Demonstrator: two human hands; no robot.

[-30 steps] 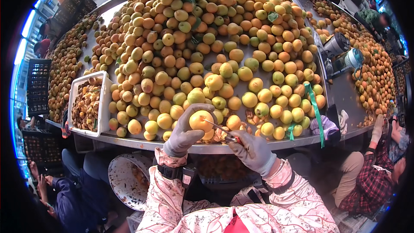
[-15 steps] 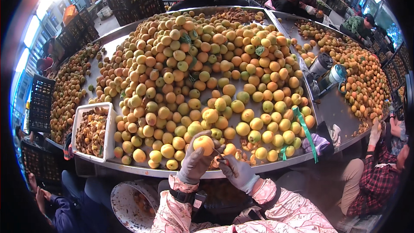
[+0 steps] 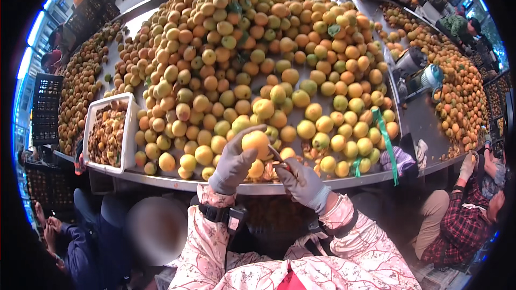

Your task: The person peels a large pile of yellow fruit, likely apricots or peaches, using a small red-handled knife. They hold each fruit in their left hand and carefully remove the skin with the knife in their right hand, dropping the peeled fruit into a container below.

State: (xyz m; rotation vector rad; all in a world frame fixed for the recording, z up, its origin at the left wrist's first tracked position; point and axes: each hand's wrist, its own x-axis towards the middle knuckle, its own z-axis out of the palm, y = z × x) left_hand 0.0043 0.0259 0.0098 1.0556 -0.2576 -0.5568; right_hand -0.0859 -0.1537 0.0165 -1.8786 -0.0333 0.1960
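Over the near edge of a metal sorting table (image 3: 177,182), my gloved left hand (image 3: 232,165) is closed around a yellow apricot (image 3: 255,143). My gloved right hand (image 3: 304,183) grips a small knife (image 3: 284,164) with a reddish handle. Its thin dark blade points up and left, close to the apricot's right side; whether it touches the skin I cannot tell. Beyond my hands, a big heap of yellow, orange and greenish apricots (image 3: 215,75) covers the table. Cut scraps (image 3: 309,153) lie among the fruit just past my right hand.
To the left on the table stands a white box (image 3: 129,134) of brownish cut pieces. A green ribbon (image 3: 387,147) and a purple striped cloth (image 3: 400,161) lie to the right, near a lidded jug (image 3: 430,78). A blurred round bucket (image 3: 156,231) sits below. People work on both sides.
The view has tilted, so the table sits higher in the picture. My right hand has drawn slightly away from my left, and more of the blade shows. The apricot stays in my left hand.
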